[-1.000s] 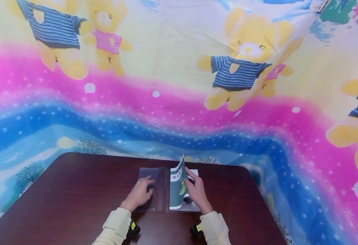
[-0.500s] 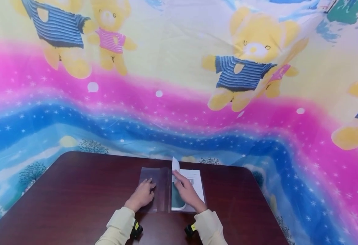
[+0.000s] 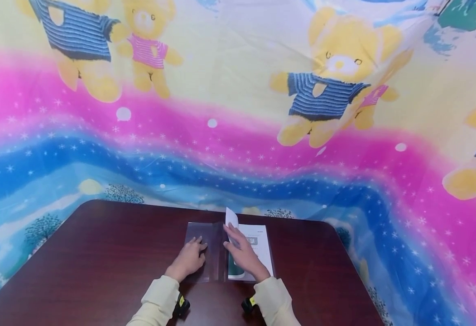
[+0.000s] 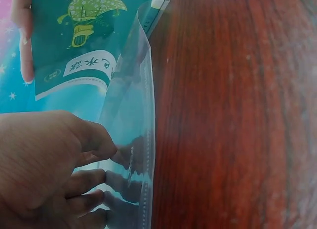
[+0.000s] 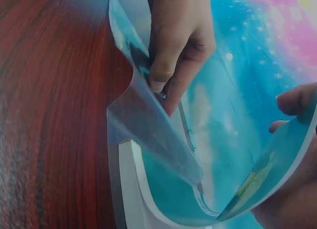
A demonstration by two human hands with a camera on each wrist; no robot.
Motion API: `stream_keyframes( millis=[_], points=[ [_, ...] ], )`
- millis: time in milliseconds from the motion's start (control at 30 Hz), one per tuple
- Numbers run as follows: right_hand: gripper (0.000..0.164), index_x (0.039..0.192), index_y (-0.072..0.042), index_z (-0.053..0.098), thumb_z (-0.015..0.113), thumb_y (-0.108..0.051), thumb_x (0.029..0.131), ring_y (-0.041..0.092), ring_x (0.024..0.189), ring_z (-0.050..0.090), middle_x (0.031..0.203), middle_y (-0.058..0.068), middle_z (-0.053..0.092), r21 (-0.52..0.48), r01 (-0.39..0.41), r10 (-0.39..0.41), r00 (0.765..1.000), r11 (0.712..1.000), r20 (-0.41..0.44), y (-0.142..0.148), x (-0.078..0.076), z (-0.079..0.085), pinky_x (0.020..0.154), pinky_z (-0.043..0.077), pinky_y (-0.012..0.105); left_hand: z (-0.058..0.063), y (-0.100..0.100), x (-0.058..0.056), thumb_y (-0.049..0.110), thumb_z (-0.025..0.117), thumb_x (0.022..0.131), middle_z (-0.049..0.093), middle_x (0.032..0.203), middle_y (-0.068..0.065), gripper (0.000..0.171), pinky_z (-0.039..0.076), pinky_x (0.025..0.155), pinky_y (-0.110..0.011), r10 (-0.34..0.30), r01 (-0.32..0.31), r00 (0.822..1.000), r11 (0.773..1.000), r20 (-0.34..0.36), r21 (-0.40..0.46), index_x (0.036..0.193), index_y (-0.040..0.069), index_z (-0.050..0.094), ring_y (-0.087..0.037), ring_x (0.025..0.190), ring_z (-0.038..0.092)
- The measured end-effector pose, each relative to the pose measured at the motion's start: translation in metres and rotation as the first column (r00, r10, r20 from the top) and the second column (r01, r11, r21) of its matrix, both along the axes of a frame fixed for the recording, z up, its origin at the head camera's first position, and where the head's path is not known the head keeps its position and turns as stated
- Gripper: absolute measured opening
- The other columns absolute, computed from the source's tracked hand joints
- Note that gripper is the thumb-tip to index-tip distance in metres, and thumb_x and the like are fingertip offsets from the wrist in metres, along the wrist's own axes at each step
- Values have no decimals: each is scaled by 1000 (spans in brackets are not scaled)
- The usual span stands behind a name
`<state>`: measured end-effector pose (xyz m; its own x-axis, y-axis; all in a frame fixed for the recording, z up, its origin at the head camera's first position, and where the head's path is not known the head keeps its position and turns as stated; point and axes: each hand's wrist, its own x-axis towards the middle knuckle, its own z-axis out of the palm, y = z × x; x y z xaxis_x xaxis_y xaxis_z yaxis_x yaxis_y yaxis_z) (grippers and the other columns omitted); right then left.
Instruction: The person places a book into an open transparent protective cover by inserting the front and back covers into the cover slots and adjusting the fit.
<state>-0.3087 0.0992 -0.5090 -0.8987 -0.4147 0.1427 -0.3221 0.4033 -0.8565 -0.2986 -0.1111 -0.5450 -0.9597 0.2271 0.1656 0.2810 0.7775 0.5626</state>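
A paperback book (image 3: pixel 261 244) lies on the table with a clear plastic book jacket (image 3: pixel 214 265) spread to its left. Its green front cover (image 4: pixel 84 28), printed with a leafy light bulb, stands raised and bent leftward, its pale inner side showing in the head view. My right hand (image 3: pixel 243 254) presses against this inner side; its straight fingers reach past the cover's edge in the left wrist view. My left hand (image 3: pixel 187 259) rests on the jacket's left flap, fingertips touching the plastic. In the right wrist view the jacket's transparent sheet (image 5: pixel 148 125) rises between the left hand and the book.
The dark reddish-brown table (image 3: pixel 111 253) extends on both sides of the book. Behind it hangs a cloth (image 3: pixel 221 154) printed with teddy bears. A black device (image 3: pixel 182 306) is strapped at the left wrist, another device (image 3: pixel 249 304) at the right.
My right hand has moved leftward, swinging the green cover from nearly upright over to the left and uncovering the white page beneath. The left hand has stayed on the plastic flap.
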Motion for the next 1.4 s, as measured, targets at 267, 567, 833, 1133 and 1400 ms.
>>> stream_keyframes(
  millis=[267,567,833,1133,1400],
  points=[
    [50,160,-18,35,36,-33,112,35,158,5,171,5,15,91,-64,67,997,994,-27,-2,-8,-10,121,15,68,-1,-3,-2,-1,64,91,50,145,-35,35,43,108,-61,-9,9,1000,1000,1,7,125,-10,67,-53,139,42],
    [51,161,-24,31,39,-26,110,32,159,-2,172,0,10,174,-134,142,989,976,-36,-4,-12,-13,121,11,69,0,-7,-1,-2,63,90,51,144,-35,34,41,110,-61,-22,22,1000,1000,-7,19,123,-12,68,-54,138,42],
    [64,162,-25,27,53,-36,105,32,159,0,172,1,10,214,-105,125,989,971,-80,-3,-17,-11,120,16,68,-1,-6,-3,-3,64,89,53,142,-35,33,42,109,-61,-21,21,999,1000,-30,19,120,-12,69,-54,137,44],
    [78,164,-24,18,61,-38,101,27,159,2,172,-1,8,287,-38,77,989,957,-125,-7,-20,-14,122,21,62,-1,-5,-4,-3,63,90,52,143,-34,32,40,111,-60,-12,13,1000,1000,-16,23,121,-11,69,-53,138,43],
    [70,161,-14,29,54,-44,103,34,158,-1,172,11,5,393,-34,104,982,919,-159,-6,-22,-20,122,19,64,-2,-6,-4,-1,62,92,51,144,-34,32,40,111,-61,-9,9,1000,1000,-17,29,122,-11,68,-53,139,42]
  ],
)
